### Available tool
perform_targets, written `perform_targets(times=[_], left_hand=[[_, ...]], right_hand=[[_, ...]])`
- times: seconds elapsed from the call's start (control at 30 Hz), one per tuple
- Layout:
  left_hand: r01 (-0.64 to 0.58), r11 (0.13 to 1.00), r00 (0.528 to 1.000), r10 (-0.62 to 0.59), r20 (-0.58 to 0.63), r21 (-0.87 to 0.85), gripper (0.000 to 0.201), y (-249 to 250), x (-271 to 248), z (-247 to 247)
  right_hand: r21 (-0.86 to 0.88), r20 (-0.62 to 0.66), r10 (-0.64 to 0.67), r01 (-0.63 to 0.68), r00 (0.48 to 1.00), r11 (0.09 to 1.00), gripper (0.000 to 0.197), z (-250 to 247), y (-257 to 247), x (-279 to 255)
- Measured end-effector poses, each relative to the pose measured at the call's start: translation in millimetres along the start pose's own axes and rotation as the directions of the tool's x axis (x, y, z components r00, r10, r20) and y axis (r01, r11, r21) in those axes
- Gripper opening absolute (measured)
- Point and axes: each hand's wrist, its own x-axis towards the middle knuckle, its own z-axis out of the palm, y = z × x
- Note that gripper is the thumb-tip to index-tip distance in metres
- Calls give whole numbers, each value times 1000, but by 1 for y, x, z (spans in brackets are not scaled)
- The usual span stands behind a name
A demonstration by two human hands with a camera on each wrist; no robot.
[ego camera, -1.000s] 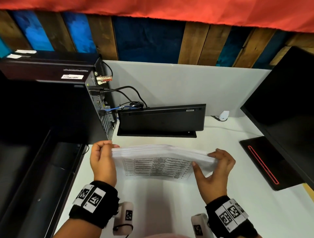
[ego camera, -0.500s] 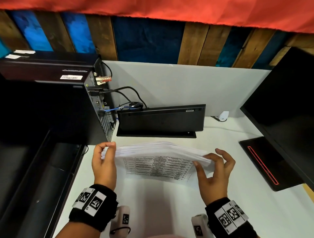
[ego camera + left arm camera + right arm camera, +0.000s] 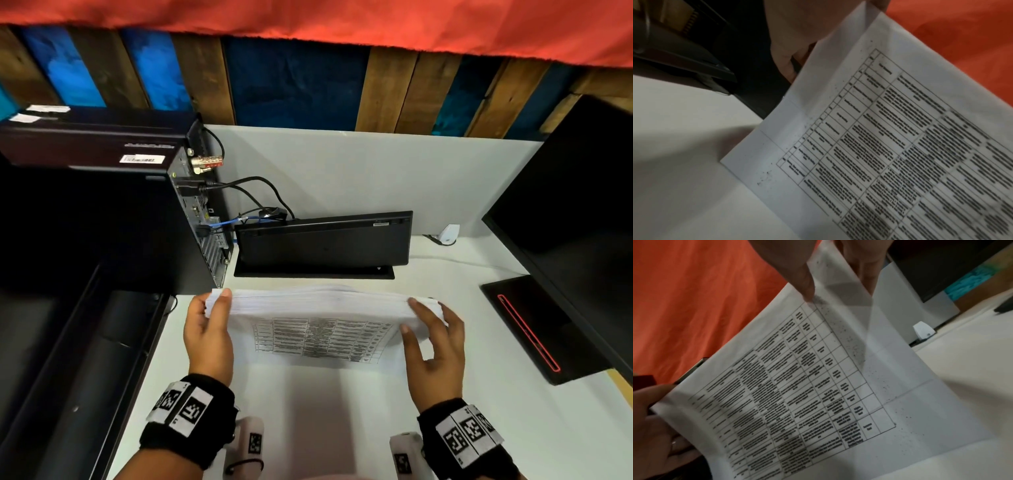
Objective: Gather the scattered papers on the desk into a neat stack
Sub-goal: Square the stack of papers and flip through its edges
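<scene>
A thick stack of white papers stands on its long edge on the white desk, its front sheet printed with a table. My left hand grips the stack's left end, thumb on the front and fingers behind. My right hand pinches the right end between thumb and forefinger, with the other fingers spread behind. In the left wrist view the printed sheet fills the frame below my thumb. In the right wrist view my thumb presses on the sheet.
A black computer tower with cables stands at the left. Just behind the stack a black keyboard stands on edge. A monitor and its base sit at the right, a small white device at the back.
The stack stays upright in the same spot. My left thumb has come onto the front of the left end. My right fingers have uncurled and spread at the right end.
</scene>
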Motion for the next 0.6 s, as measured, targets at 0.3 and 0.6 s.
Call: perform_targets(times=[0.3, 0.6], left_hand=[[33, 976, 937, -104, 334, 213, 73, -11, 17, -20], [64, 934, 955, -160, 251, 351, 36, -23, 11, -29]], right_hand=[[-52, 58, 28, -25, 998, 998, 60, -4, -7, 7], [-21, 102, 53, -51, 993, 998, 70, -7, -6, 13]])
